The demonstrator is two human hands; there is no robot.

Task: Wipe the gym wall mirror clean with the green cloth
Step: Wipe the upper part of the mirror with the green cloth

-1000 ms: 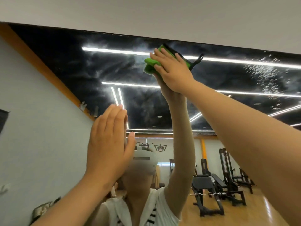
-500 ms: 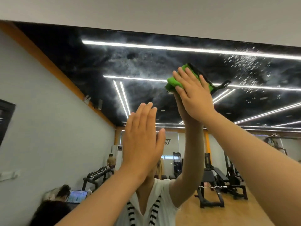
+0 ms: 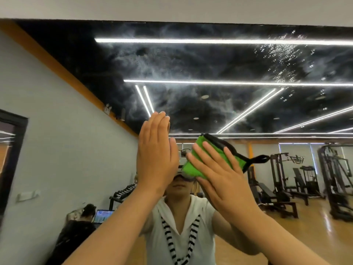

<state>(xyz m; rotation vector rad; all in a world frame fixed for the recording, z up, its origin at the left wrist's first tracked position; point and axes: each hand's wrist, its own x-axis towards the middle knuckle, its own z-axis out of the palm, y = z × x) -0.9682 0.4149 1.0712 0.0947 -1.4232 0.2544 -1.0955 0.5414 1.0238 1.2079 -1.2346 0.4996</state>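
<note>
Gym mirror (image 3: 191, 60) glass is showing cloudy smears up high, with droplets (image 3: 282, 52) clinging at upper right. Lower down, the right hand (image 3: 219, 180) is pressing the cloth (image 3: 193, 167) against it with straight, spread fingers. Just beside, the left hand (image 3: 154, 155) is standing flat, fingers together, holding nothing.

- Green cloth (image 3: 192, 168): the middle is covered by the right hand (image 3: 225, 180). Only the lower-left corner, upper edge, black trim and loop show.
- Right hand: palm hidden. The forearm is cut off at the lower right corner.
- Left hand (image 3: 155, 157): palm side hidden, so contact with the mirror (image 3: 210, 64) cannot be told. The forearm is cut by the bottom edge.
- Mirror: runs out of frame at right and bottom.
- Dumbbell rack (image 3: 122, 194): partly behind the left forearm.
- Laptop (image 3: 104, 216): screen too small to read.
- Seated person (image 3: 82, 226): dark, detail unclear.
- Weight machine (image 3: 336, 178): cut by the right edge.
</note>
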